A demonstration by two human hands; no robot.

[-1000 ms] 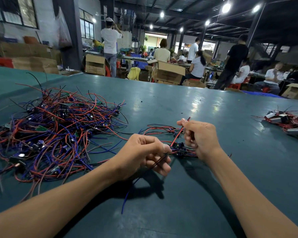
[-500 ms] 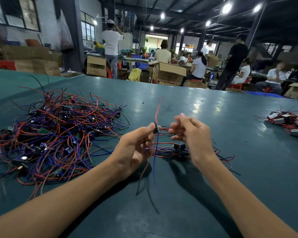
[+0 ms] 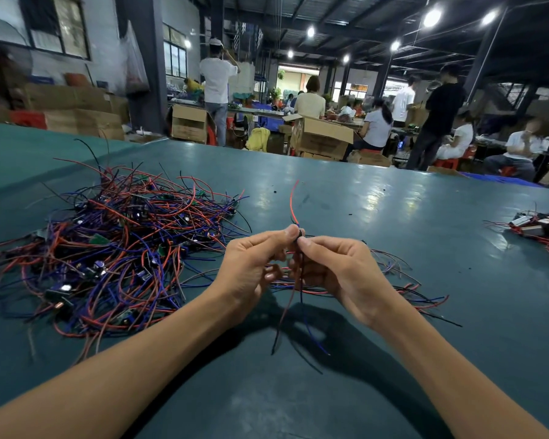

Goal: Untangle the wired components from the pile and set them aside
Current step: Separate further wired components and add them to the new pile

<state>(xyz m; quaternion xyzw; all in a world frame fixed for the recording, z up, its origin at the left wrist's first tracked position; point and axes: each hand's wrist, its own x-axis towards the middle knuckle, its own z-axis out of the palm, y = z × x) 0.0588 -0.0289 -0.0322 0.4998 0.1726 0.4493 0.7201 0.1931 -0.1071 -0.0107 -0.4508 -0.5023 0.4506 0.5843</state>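
A big tangled pile of red, blue and black wired components (image 3: 114,248) lies on the left of the teal table (image 3: 393,223). My left hand (image 3: 251,270) and my right hand (image 3: 339,270) meet above the table's middle, both pinching one small dark wired component (image 3: 298,237) between fingertips. Its red wire rises above the fingers; its black and blue wires hang down between my wrists. A small group of loose wired pieces (image 3: 396,280) lies flat on the table behind and to the right of my right hand.
A separate heap of components with red wires (image 3: 539,229) sits at the table's right edge. Beyond the far edge stand cardboard boxes (image 3: 320,137) and several people working.
Both hands rose off the table and came together; the wired piece went from lying stretched between them to being pinched at one spot, its wires now dangling.
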